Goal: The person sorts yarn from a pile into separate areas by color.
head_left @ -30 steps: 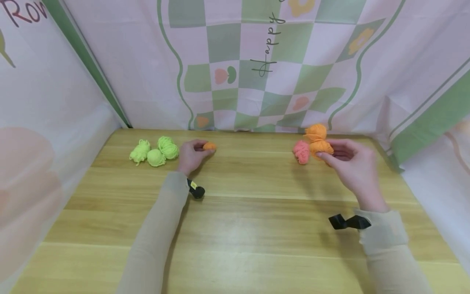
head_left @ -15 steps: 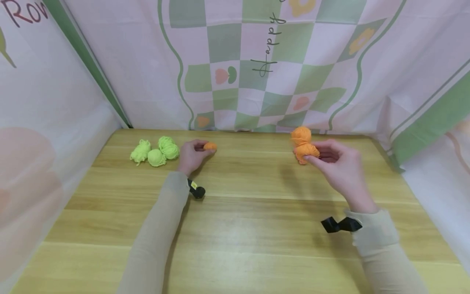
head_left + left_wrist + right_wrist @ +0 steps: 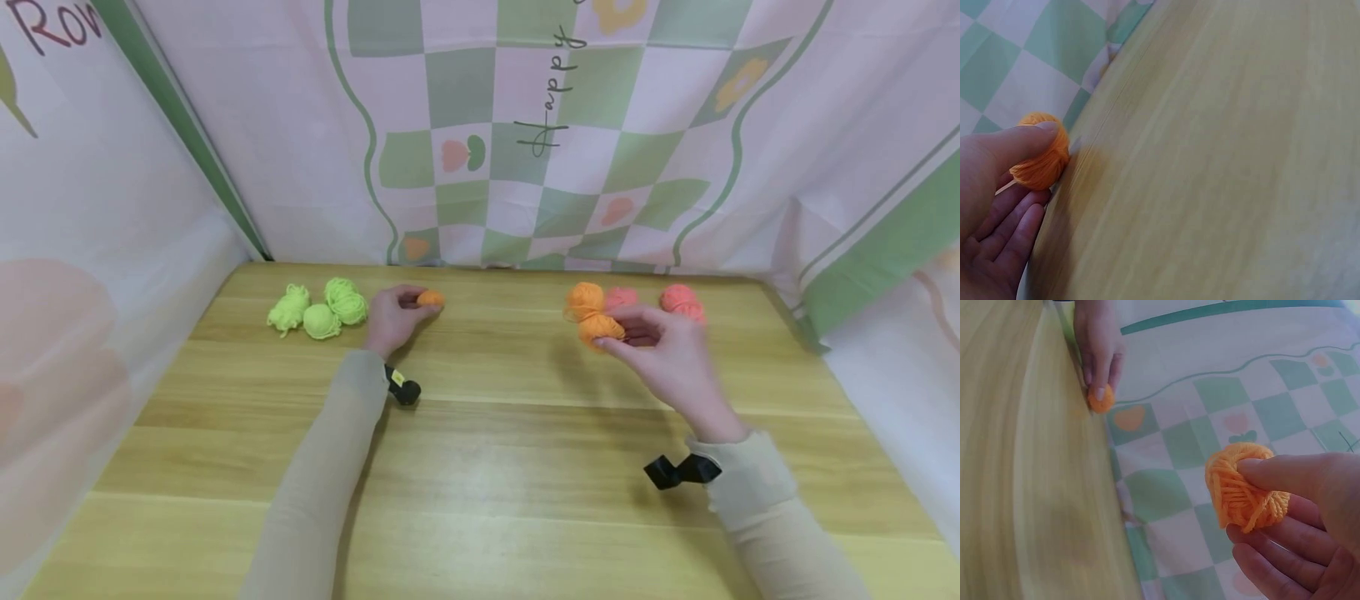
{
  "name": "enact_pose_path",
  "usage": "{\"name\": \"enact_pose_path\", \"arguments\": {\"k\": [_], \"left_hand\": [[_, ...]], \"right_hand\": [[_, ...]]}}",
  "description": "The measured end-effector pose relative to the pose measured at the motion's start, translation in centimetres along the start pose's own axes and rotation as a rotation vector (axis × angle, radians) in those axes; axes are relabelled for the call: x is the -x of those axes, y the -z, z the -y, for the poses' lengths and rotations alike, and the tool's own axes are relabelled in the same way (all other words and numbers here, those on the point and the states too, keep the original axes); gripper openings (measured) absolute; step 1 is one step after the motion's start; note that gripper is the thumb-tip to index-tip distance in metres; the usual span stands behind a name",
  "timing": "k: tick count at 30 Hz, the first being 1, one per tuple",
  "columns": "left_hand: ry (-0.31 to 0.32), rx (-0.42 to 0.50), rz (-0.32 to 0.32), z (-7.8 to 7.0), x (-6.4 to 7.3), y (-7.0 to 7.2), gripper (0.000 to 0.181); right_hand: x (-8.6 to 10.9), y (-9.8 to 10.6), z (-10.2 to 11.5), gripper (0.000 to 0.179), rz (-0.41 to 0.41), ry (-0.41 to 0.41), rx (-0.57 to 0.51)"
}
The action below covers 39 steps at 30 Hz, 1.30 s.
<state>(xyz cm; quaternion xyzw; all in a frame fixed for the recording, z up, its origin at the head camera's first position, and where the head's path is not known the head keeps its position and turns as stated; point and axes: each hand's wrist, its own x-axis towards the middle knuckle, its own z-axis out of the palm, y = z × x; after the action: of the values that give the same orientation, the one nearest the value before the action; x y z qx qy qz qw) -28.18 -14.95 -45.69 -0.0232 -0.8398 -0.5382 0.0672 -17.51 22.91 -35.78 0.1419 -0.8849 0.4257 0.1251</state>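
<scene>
In the head view my left hand (image 3: pixel 396 319) pinches a small orange yarn ball (image 3: pixel 430 297) down at the table's back part. The left wrist view has the thumb over this orange ball (image 3: pixel 1041 156). My right hand (image 3: pixel 663 350) holds orange yarn (image 3: pixel 600 330) by its lower part, raised over the table; a second rounded orange part (image 3: pixel 585 298) sits directly beyond it. From the right wrist, thumb and fingers pinch that orange yarn (image 3: pixel 1241 487). Behind the right hand lie pinkish-red yarn balls, one (image 3: pixel 621 297) partly covered by the hand, another (image 3: pixel 681 302) farther right.
Three lime-green yarn balls (image 3: pixel 322 321) lie together left of the left hand. The wooden table (image 3: pixel 480 467) ends at a hanging cloth (image 3: pixel 457 208) with green checks, and more cloth hangs at both sides.
My right hand has carried the orange yarn leftward and a little nearer, past the pinkish-red yarn, uncovering the red yarn on the right. The left hand has stayed in place on its orange ball.
</scene>
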Motion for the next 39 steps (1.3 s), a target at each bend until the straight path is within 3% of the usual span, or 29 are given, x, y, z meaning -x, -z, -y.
{"name": "enact_pose_path", "arguments": {"k": [22,39], "left_hand": [[0.013,0.01,0.0,-0.1,-0.1,0.0,0.042],[0.01,0.028,0.0,0.0,-0.1,-0.1,0.04]], "right_hand": [[1.5,-5.0,-1.7,0.024,0.174,0.002,-0.037],[1.3,-7.3,-1.2,0.028,0.227,-0.008,-0.047]]}}
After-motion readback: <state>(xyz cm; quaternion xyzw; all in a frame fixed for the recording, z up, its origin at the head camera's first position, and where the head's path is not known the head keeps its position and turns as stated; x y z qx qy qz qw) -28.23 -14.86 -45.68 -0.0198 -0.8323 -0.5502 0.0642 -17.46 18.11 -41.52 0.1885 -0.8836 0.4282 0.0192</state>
